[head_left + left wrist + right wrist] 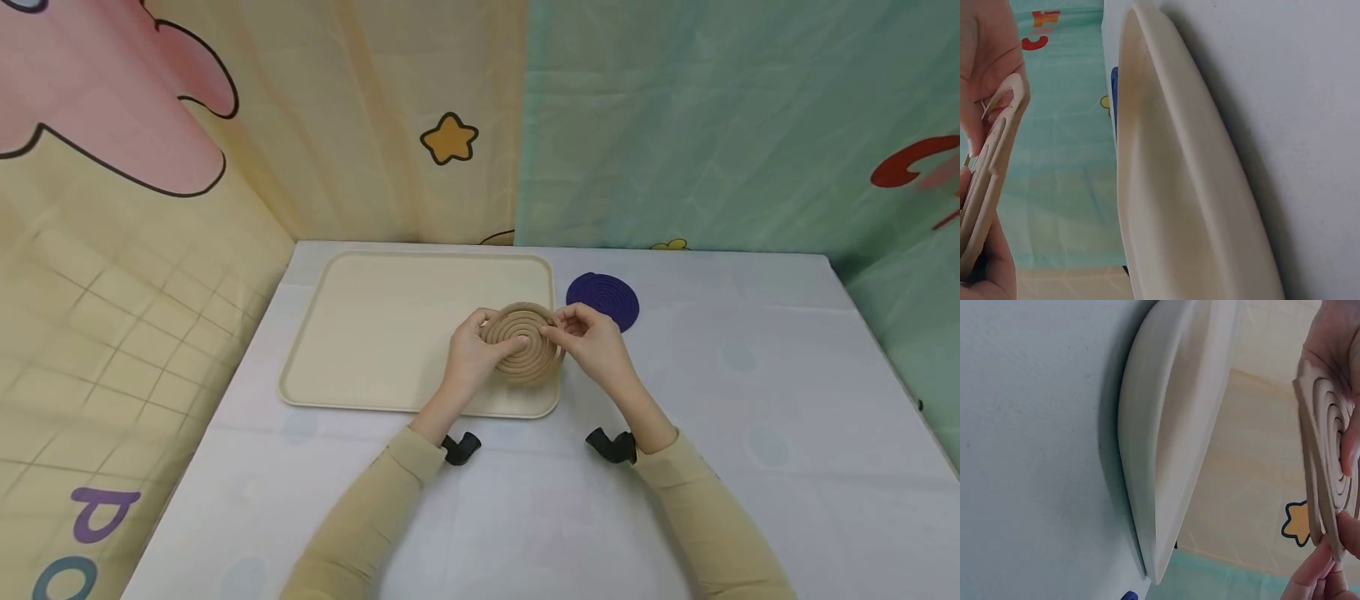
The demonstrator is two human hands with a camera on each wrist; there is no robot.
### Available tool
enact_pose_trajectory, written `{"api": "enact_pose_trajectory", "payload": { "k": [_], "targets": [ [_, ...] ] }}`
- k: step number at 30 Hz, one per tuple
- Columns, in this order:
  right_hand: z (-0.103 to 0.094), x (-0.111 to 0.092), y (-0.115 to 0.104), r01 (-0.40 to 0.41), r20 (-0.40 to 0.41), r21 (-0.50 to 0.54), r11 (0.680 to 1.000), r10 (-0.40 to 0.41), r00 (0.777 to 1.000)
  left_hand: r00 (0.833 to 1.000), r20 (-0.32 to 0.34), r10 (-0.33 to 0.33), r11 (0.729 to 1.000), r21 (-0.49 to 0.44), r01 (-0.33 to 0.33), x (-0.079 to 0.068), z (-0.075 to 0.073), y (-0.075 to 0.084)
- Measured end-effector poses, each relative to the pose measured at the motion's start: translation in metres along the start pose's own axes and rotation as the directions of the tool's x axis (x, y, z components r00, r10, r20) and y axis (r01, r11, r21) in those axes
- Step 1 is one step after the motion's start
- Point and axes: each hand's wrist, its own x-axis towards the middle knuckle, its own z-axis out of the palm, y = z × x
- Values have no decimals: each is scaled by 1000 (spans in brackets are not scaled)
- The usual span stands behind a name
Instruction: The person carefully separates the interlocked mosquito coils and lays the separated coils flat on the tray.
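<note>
A tan disc wound in a flat spiral is held up over the right end of the cream tray. My left hand grips its left side, with the thumb laid across the coils near the middle. At the opposite edge, my right hand pinches the outermost coil between thumb and fingers. Seen nearly edge-on in the left wrist view, the disc has its outer coil standing apart as a loop near the right hand. The right wrist view shows the spiral's rings and the right fingers at its rim.
The shallow cream tray lies on the white-covered table. Just past the tray's right edge, a dark purple spiral disc lies flat on the table. Printed curtains hang behind the table and at its sides.
</note>
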Motion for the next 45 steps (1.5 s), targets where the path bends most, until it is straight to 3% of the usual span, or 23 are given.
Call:
{"api": "enact_pose_trajectory", "payload": {
  "k": [4,7,10,14,16,20,22,25,28,31,34,38,42,45],
  "targets": [
    [4,-2,6,-71,78,160,985,59,995,999,-14,-52,993,-105,50,0,-5,2],
    [11,-6,8,-144,131,315,938,107,986,994,-41,-98,974,-209,87,0,-7,2],
    [20,-10,9,-181,131,423,888,138,982,989,-70,-131,951,-290,106,-2,-5,1],
    [30,-15,9,-192,118,500,844,153,981,987,-114,-115,934,-352,68,-5,1,-2],
    [31,-16,9,-191,119,497,847,151,981,988,-132,-84,933,-359,31,-7,3,-3],
    [26,-14,9,-152,103,404,902,120,987,991,-130,-40,948,-318,-4,-9,2,-4],
    [20,-12,9,-106,80,310,945,85,993,996,-86,-28,958,-287,2,-9,1,-5],
    [11,-9,8,-13,47,132,991,7,999,1000,18,5,986,-166,-2,-11,-2,-5],
    [4,-8,5,85,54,-13,996,-84,995,992,122,42,999,-32,-38,-11,-5,-4],
    [1,-8,1,129,83,-56,990,-124,989,983,176,57,998,1,-58,-10,-6,-3],
    [1,-8,0,88,97,-15,996,-86,992,987,159,36,999,-31,-32,-10,-7,-3],
    [7,-9,3,-25,87,145,989,12,996,995,96,-18,991,-134,31,-11,-7,-4],
    [16,-12,4,-102,95,330,938,75,993,998,44,-46,965,-256,56,-13,-6,-8],
    [22,-14,6,-137,125,408,903,94,988,999,20,-28,949,-313,33,-15,-6,-11]
  ]
}}
